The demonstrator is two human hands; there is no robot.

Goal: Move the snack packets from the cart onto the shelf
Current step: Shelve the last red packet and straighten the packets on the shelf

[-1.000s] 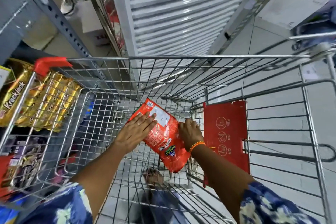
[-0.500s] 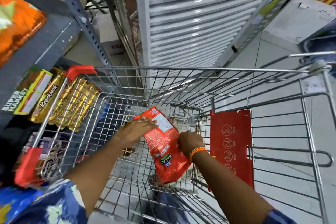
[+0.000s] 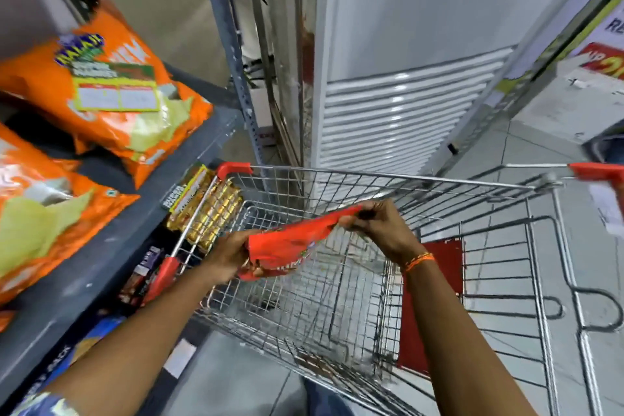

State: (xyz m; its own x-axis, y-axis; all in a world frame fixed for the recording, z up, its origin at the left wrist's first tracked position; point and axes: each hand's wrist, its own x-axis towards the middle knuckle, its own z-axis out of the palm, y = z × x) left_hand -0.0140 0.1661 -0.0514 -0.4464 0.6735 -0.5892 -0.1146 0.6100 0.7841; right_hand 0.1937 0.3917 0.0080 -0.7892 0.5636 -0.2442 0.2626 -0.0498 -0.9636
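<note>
A red snack packet (image 3: pixel 290 243) is held flat above the wire cart (image 3: pixel 439 179), at about the height of the cart's rim. My left hand (image 3: pixel 229 255) grips its near left end. My right hand (image 3: pixel 378 230) pinches its far right corner; an orange band circles that wrist. The grey shelf (image 3: pixel 111 246) runs along the left of the cart and carries large orange snack bags (image 3: pixel 111 91). The cart basket below the packet looks bare down to its wire floor.
Gold biscuit packs (image 3: pixel 209 213) and darker packets (image 3: pixel 141 277) sit on lower shelves, pressed against the cart's left side. A white louvred unit (image 3: pixel 398 118) stands beyond the cart. A red child-seat flap (image 3: pixel 429 307) hangs inside the cart. Tiled floor lies to the right.
Both hands lifted the red packet from deep in the basket up to rim height and turned it flat. The view swung left, bringing the shelf and orange bags into sight.
</note>
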